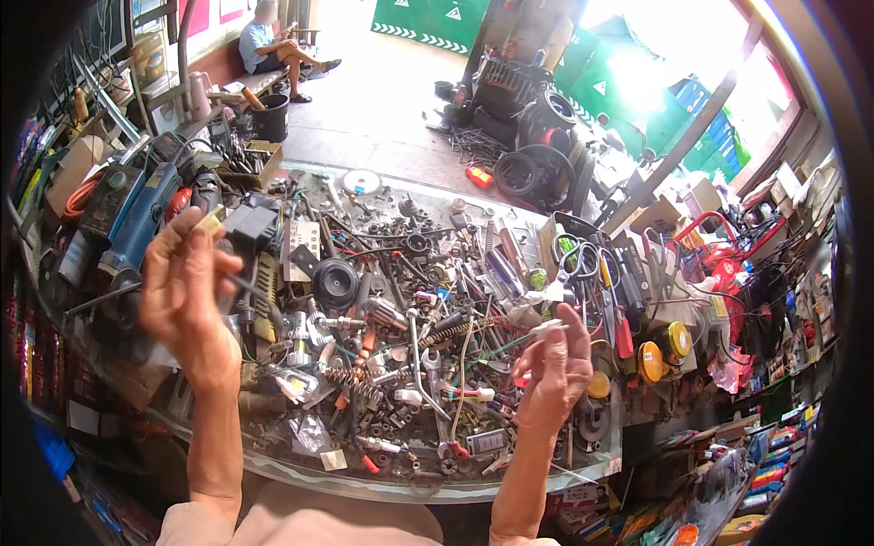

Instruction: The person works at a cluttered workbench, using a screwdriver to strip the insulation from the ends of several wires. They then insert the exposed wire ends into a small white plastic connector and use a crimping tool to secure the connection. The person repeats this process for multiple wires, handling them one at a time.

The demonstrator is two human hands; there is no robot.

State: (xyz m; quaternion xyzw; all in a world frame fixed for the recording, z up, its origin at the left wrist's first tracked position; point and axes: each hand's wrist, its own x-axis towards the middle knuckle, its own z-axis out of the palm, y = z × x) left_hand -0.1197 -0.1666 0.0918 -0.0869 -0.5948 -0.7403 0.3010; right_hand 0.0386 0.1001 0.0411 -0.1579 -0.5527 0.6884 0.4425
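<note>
My left hand [189, 291] is raised over the left side of the cluttered workbench, its thumb and fingers closed on a small yellowish block [213, 221]. A thin dark rod [248, 288] shows beside its fingers; whether the hand holds that too is unclear. Above the right part of the bench, my right hand [557, 369] pinches a small whitish piece [548, 327] between thumb and forefinger. What these two pieces are is too small to tell. Below and between both hands lie wrenches [431, 371], coil springs [353, 387], spark plugs [341, 323] and a round black part [336, 283].
A blue power tool [146, 214] lies at the left. Scissors [577, 259], a red-handled screwdriver [623, 332] and yellow-lidded tins [650, 361] crowd the right. Beyond the bench are stacked tyres [533, 168], a black bucket [271, 118] and a seated person [264, 50].
</note>
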